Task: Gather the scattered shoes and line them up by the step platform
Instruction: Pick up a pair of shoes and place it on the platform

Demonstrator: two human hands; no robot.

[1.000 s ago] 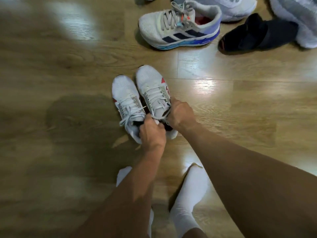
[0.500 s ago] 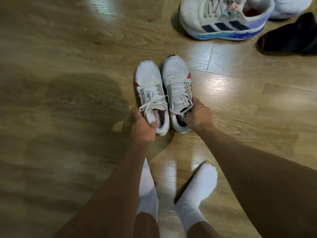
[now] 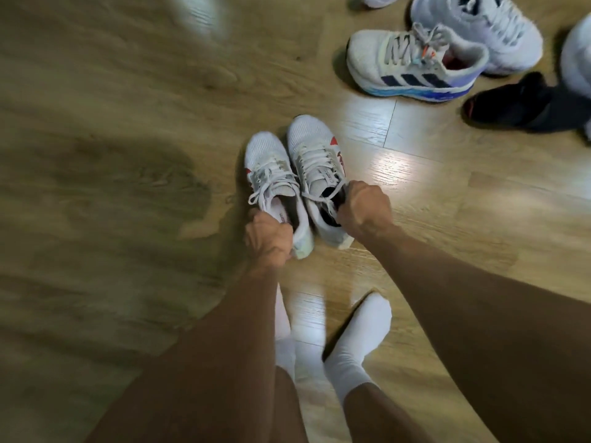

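Note:
Two white sneakers with red side marks are side by side, toes pointing away from me. My left hand point(image 3: 267, 236) grips the heel of the left white sneaker point(image 3: 271, 174). My right hand point(image 3: 363, 209) grips the collar of the right white sneaker point(image 3: 315, 161). Whether their soles touch the wooden floor I cannot tell. A white sneaker with dark stripes and a blue sole point(image 3: 412, 63) lies on its own at the upper right. The step platform is not in view.
Behind the striped sneaker lies a pale grey sneaker point(image 3: 479, 24), and a black shoe point(image 3: 527, 105) rests at the right edge. My two feet in white socks point(image 3: 358, 340) stand just below the held pair. Bare wooden floor point(image 3: 112, 155) fills the left side.
Both hands keep hold of the white pair. The pair's toes have straightened to point away from me. The view has swung, so the striped sneaker and black shoe sit lower in frame.

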